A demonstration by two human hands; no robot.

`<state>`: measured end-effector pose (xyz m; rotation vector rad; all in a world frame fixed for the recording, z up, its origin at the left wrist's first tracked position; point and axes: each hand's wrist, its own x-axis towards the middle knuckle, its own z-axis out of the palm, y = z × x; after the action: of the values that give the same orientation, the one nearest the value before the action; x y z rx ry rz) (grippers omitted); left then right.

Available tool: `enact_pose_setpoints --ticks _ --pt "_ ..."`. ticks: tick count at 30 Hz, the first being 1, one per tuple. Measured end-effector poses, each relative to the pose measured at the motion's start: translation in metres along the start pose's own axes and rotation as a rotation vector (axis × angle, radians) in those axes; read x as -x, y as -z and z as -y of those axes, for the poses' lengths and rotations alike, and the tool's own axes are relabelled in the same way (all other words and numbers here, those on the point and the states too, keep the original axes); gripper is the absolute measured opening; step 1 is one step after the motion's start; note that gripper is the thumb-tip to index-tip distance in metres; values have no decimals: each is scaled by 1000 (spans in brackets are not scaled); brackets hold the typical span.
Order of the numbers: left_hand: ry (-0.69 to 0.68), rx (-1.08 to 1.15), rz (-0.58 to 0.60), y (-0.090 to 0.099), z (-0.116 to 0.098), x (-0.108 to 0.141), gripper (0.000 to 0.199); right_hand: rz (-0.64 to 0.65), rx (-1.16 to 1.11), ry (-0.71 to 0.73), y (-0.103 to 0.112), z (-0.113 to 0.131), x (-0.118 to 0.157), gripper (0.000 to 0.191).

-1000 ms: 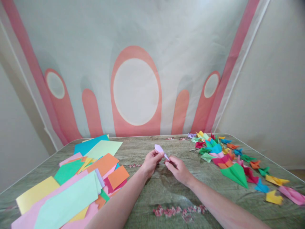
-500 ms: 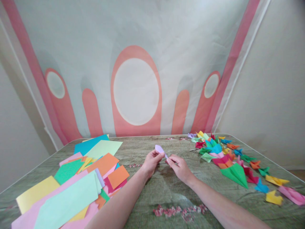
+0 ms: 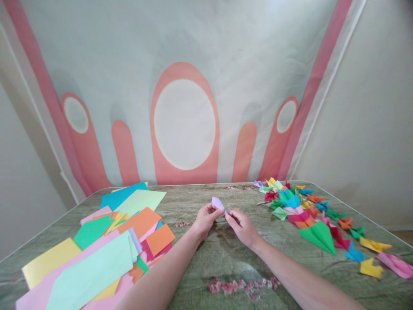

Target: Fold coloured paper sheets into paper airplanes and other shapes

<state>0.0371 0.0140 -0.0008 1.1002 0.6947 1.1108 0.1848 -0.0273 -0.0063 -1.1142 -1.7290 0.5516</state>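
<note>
A small folded piece of lilac paper is held above the middle of the table, its wider end pointing up and away. My left hand pinches it between thumb and fingers from the left. On the other side, the thumb and index finger of my right hand close on its narrow lower end. The two hands are close together, and the fingertips hide part of the paper.
Coloured sheets lie in an overlapping pile on the left of the wood-patterned table. Many folded paper shapes spread over the right side. Behind the table hangs a pale cloth with pink shapes.
The lilac paper has shifted slightly to the right, and less of its narrow end shows between the fingers. My hands have come marginally closer together.
</note>
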Motion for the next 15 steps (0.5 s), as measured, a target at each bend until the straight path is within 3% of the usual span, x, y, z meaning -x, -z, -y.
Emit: enact_pose_setpoints --ticks 15 --pt "3 -164 65 -8 1 8 30 -34 -21 62 4 5 0 30"
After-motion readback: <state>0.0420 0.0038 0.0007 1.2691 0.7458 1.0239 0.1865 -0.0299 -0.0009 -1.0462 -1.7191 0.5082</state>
